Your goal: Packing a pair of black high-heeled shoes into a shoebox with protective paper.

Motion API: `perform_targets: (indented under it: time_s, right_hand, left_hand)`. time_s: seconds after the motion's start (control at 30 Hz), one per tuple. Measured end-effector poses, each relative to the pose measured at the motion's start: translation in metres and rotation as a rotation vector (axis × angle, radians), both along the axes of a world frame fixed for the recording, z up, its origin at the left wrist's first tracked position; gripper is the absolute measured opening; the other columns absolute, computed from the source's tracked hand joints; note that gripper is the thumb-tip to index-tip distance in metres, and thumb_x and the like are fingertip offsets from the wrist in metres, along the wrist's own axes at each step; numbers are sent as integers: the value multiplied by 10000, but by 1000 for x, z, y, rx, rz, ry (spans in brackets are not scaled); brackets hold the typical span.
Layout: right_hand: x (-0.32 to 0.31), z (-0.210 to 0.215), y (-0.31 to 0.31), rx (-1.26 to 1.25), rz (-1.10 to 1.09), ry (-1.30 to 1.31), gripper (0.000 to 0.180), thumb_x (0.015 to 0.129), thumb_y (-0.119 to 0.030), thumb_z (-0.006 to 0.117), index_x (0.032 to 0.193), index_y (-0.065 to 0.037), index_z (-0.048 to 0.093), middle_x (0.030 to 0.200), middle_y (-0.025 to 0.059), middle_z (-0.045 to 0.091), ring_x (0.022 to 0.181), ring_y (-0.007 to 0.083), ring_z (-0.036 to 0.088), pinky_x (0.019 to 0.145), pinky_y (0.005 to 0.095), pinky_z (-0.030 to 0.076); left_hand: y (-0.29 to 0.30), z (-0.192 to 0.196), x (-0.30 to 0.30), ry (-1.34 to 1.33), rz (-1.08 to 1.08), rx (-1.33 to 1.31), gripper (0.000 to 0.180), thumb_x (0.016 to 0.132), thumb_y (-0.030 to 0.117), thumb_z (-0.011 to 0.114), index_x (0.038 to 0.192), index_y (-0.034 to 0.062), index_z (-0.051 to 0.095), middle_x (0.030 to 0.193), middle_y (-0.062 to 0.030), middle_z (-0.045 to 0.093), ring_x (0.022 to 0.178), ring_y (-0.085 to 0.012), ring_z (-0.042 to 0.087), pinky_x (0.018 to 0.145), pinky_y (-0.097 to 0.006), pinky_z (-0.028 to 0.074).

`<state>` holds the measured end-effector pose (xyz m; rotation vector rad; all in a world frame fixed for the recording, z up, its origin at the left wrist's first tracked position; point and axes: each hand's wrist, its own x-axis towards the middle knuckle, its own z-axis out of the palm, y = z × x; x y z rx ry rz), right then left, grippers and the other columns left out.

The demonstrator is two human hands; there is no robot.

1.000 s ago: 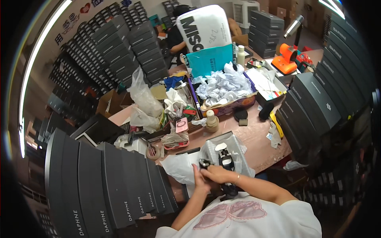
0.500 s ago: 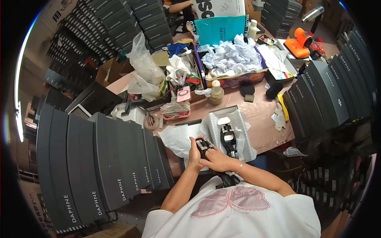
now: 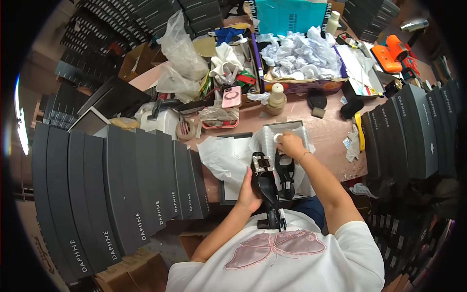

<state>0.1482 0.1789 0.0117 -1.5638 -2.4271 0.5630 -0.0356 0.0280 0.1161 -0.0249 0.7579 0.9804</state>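
Note:
My left hand (image 3: pixel 249 195) is wrapped round a black heeled sandal (image 3: pixel 265 189) with a sparkling square buckle, its toe pointing away and its heel near my shirt. A second black sandal (image 3: pixel 285 176) lies in the open shoe box (image 3: pixel 305 192), which is lined with pale wrapping. Over the far end of that box, my right hand (image 3: pixel 293 147) is closed with a small white piece (image 3: pixel 277 138) at its fingertips. The hand partly covers this sandal's toe end. Left of the box, white tissue paper (image 3: pixel 219 158) spreads over a dark grey tray or lid (image 3: pixel 229 194).
Stacks of dark grey shoe boxes stand at the left (image 3: pixel 121 185) and right (image 3: pixel 413 131). Behind are a bottle (image 3: pixel 277 100), a pink phone (image 3: pixel 231 97), a tape roll (image 3: pixel 185 129), a carton of crumpled paper (image 3: pixel 304 86) and an orange tool (image 3: pixel 386 58).
The sandal in my left hand has turned lengthwise into full view. My right hand has left it and reached forward to the box. White pieces on the boxed sandal no longer show there.

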Motion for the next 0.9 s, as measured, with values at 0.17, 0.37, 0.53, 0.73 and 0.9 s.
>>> perform_targets:
  time_s: [0.17, 0.37, 0.53, 0.73, 0.9]
  right_hand:
    - [-7, 87, -27, -109, -370, 614, 213, 858, -86, 586, 1066, -43, 598, 792, 90, 593, 657, 228, 605, 645, 340, 515]
    - [-19, 124, -158, -635, -355, 1121, 247, 885, -15, 541, 1126, -24, 591, 845, 52, 614, 703, 121, 582, 624, 281, 477]
    - [-13, 151, -150, 12, 22, 336, 227, 806, -41, 620, 1030, -72, 628, 791, 90, 558, 703, 230, 597, 566, 318, 477]
    - [-28, 140, -130, 228, 141, 318, 134, 708, -134, 650, 834, -97, 625, 659, 50, 547, 556, 222, 598, 478, 356, 460]
    - [-53, 138, -132, 115, 319, 27, 61, 712, -116, 615, 746, -73, 589, 690, 62, 577, 614, 240, 634, 513, 347, 500]
  left_hand:
    - [-19, -9, -1, 55, 110, -97, 661, 906, 626, 370, 1214, 56, 507, 1068, -176, 621, 942, -305, 627, 827, -489, 518]
    - [-7, 0, 6, 140, 181, -151, 661, 901, 645, 366, 1173, 66, 530, 1088, -104, 625, 995, -241, 609, 882, -387, 486]
    - [-8, -1, 20, 97, 165, -23, 624, 918, 626, 364, 1171, 81, 531, 1075, -76, 615, 1001, -211, 583, 890, -363, 461]
    - [-10, -2, 14, 59, 139, 13, 619, 927, 621, 348, 1219, 101, 513, 1132, -63, 584, 1033, -210, 566, 911, -364, 451]
    - [-18, 2, 11, 110, 107, -21, 627, 911, 638, 369, 1216, 109, 510, 1110, -65, 586, 1023, -197, 571, 867, -353, 470]
